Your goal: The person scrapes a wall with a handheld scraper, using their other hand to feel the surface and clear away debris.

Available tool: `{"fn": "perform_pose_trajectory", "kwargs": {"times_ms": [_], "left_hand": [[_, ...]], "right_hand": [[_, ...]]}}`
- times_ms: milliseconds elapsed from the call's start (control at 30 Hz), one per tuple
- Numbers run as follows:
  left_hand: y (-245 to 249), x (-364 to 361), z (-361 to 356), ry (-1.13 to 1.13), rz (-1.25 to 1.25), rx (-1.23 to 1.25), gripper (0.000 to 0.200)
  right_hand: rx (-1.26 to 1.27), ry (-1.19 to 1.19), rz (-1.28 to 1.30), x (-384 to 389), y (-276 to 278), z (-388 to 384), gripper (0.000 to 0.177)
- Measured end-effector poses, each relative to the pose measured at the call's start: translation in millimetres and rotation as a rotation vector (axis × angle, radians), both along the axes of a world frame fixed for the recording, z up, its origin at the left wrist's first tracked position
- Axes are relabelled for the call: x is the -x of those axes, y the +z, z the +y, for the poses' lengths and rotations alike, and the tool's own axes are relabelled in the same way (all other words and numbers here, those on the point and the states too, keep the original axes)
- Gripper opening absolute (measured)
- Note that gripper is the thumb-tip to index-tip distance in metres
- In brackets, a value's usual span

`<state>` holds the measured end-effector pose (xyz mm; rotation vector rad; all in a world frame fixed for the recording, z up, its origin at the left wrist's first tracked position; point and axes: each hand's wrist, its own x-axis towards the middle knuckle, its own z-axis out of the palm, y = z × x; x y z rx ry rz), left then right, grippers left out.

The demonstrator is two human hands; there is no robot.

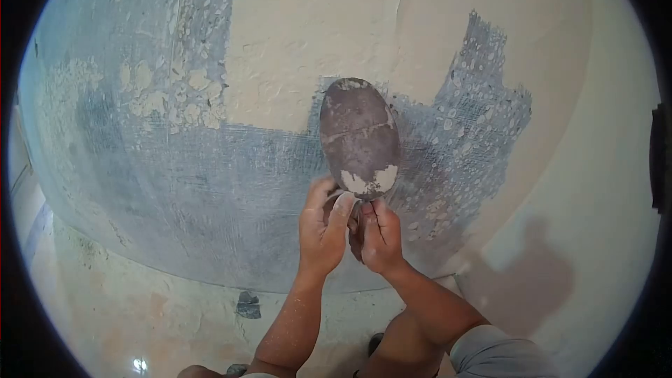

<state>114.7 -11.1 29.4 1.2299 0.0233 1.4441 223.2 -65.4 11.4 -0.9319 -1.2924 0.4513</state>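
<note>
A dark brown-grey oval disc [359,133], with a crease across its middle and white patches at its lower edge, stands up in front of the wall. What it is exactly I cannot make out. My left hand [325,227] grips its bottom edge from the left, thumb up. From the right, my right hand [379,238] pinches the same edge, fingers curled. Something dark shows between the two hands below the disc, partly hidden by them. Behind the disc, the wall [231,175] carries bare grey-blue areas with cream coating above.
On the right, smooth pale wall [609,238] bears a shadow. A small dark piece [248,304] lies on the dusty, stained floor [161,315] near the wall's foot. My legs [399,346] are at the bottom.
</note>
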Motion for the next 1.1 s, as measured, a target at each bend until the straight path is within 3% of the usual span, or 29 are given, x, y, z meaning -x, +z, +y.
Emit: {"fn": "perform_pose_trajectory", "kwargs": {"times_ms": [133,200,233,333,433,533,567,633,700,767,800,833,900,967,1033,1067,1100], "left_hand": [[9.6,-3.4,5.3,0.210,0.006,-0.171,0.026],[7.4,-3.1,1.2,-0.026,-0.037,-0.010,0.024],[6.9,-1.1,1.2,-0.031,-0.041,-0.008,0.024],[21.7,12.9,-3.5,-0.089,0.313,-0.017,0.020],[14.4,1.3,-1.5,-0.085,0.192,-0.080,0.022],[-4.5,-8.4,1.8,-0.041,0.179,-0.216,0.019],[-6.3,-15.1,-4.1,-0.004,0.112,-0.077,0.017],[2.2,-18.2,-7.9,0.182,0.183,-0.173,0.018],[9.5,-21.5,-8.5,0.174,0.143,-0.176,0.018],[11.0,-21.2,-11.6,0.198,0.148,-0.142,0.019],[6.9,-19.8,-13.0,0.205,0.164,-0.127,0.019],[6.3,-21.0,-12.9,0.207,0.166,-0.130,0.019],[5.1,-24.0,-13.1,0.221,0.158,-0.168,0.019],[5.4,-21.6,-15.0,0.216,0.159,-0.163,0.019],[8.9,-17.1,-23.4,0.197,0.152,-0.128,0.020],[13.0,-15.5,-26.7,0.190,0.144,-0.112,0.020],[17.2,-14.5,-28.0,0.186,0.137,-0.104,0.021]], "right_hand": [[0.056,0.076,0.086,1.2,-15.0,3.8,0.019],[0.094,0.113,0.132,7.6,-4.7,-4.2,0.020],[0.173,0.140,0.175,8.5,3.7,-11.2,0.020],[0.253,0.154,0.210,8.8,22.4,-17.7,0.022],[0.219,0.198,0.332,10.4,20.3,-21.0,0.029],[0.077,0.149,0.098,-1.5,-8.8,-12.1,0.039],[0.072,0.151,0.097,-4.7,-9.7,-12.6,0.039],[0.133,0.173,0.238,-1.0,5.9,-15.3,0.036],[0.088,0.215,0.126,-22.2,2.1,-11.5,0.032],[0.108,0.433,0.208,-31.1,-3.8,-12.1,0.030],[0.034,0.175,0.160,-11.2,-8.8,-6.8,0.031],[0.031,0.177,0.162,-6.7,-5.2,-9.5,0.031],[0.039,0.277,0.307,-1.5,-1.9,-12.8,0.032],[0.007,0.314,0.208,-25.5,-11.8,-4.1,0.035],[0.017,0.632,0.276,-22.9,-1.8,-6.6,0.034],[0.018,0.102,0.306,9.9,-1.3,-7.3,0.031],[0.023,0.104,0.305,7.2,-0.3,-8.7,0.031]]}}
